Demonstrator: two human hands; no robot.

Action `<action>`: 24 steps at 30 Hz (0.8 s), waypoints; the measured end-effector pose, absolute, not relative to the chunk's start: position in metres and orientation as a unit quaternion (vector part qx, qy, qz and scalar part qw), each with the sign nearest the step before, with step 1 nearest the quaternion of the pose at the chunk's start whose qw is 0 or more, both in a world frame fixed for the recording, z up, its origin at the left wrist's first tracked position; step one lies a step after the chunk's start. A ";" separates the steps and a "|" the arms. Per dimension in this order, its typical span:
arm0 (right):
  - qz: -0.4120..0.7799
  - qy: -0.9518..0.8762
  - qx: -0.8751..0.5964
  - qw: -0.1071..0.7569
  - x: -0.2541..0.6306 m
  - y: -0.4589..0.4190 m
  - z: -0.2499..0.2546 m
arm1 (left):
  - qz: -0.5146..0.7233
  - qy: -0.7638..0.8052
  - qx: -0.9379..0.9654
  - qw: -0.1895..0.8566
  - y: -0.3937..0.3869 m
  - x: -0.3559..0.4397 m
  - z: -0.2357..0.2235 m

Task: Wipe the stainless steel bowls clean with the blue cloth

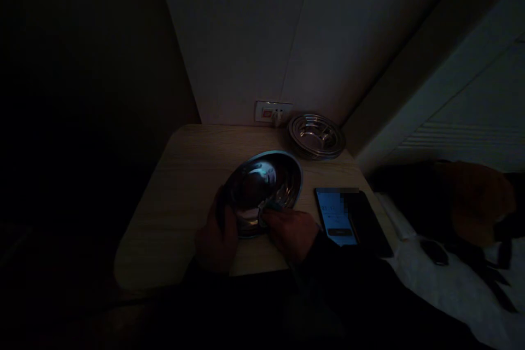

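Observation:
A shiny metal bowl (254, 188) is tilted above the small wooden table, its inside facing up toward me. My left hand (217, 238) is closed on the bowl's left rim, the thumb on the near side. At the bowl's near right part, my right hand (289, 229) is closed on a small pale, greenish cloth-like piece (268, 208) pressed against the inner surface. Dim light and the fingers hide most of that piece.
Several nested metal bowls (315, 134) stand at the table's back right, beside a wall socket (273, 112) with a plug in it. A lit phone (336, 216) lies right of my right hand on the wooden table (164, 219). Dark items lie on white fabric (435, 290) at right.

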State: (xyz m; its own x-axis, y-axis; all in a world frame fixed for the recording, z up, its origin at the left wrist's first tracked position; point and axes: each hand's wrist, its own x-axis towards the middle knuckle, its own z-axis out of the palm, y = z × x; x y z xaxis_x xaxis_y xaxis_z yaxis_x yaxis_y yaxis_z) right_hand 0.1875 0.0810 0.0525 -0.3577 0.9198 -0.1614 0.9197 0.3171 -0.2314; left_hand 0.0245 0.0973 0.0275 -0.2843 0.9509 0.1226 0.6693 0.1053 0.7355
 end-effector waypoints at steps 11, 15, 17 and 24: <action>0.164 -0.776 -0.609 0.022 0.173 0.079 0.053 | 0.376 0.701 0.535 0.284 0.093 0.025 0.030; 0.170 -0.779 -0.603 0.038 0.167 0.079 0.051 | 0.344 0.704 0.545 0.300 0.094 0.026 0.029; 0.175 -0.785 -0.591 0.058 0.161 0.079 0.050 | 0.352 0.707 0.540 0.291 0.093 0.026 0.028; 0.165 -0.814 -0.554 0.057 0.150 0.076 0.048 | 0.327 0.753 0.509 0.259 0.090 0.025 0.028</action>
State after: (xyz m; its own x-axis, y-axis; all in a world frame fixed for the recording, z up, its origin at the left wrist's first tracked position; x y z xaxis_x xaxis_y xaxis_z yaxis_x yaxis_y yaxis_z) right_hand 0.1500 0.0757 0.0478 -0.3796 0.9208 -0.0896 0.8832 0.3318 -0.3316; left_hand 0.0247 0.0897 0.0277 -0.3486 0.9355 -0.0577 0.5975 0.2692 0.7554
